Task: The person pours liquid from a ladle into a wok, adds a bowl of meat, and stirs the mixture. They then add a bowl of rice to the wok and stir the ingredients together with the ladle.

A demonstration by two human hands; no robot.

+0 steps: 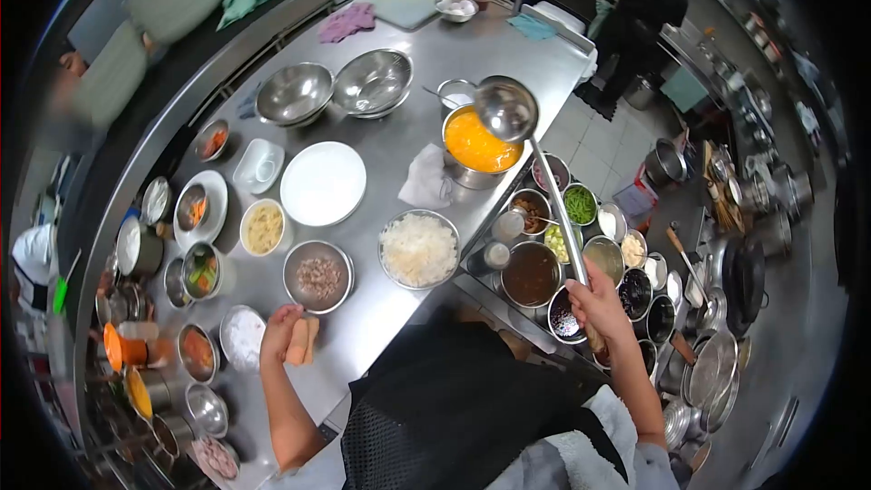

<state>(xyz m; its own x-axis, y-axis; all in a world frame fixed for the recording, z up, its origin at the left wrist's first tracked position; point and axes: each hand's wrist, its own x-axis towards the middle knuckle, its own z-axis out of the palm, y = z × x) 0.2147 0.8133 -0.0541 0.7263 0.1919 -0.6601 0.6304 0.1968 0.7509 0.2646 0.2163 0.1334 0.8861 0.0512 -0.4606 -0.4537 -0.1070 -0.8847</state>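
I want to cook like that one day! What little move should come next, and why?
Probably lowering the ladle into the yellow liquid. The right hand grips its long handle, and the ladle's bowl looks to be right over the edge of the pot.

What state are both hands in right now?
Left hand: fingers curled against a tan item; grip unclear.
Right hand: closed around the ladle handle.

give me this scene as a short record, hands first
left hand: at a tan folded item, grip unclear
right hand: grips a ladle by its handle
ladle bowl: over a pot of orange-yellow liquid
nearest left hand: steel bowl of chopped pinkish food
also on counter: white plate, bowl of rice
background: person in dark clothes
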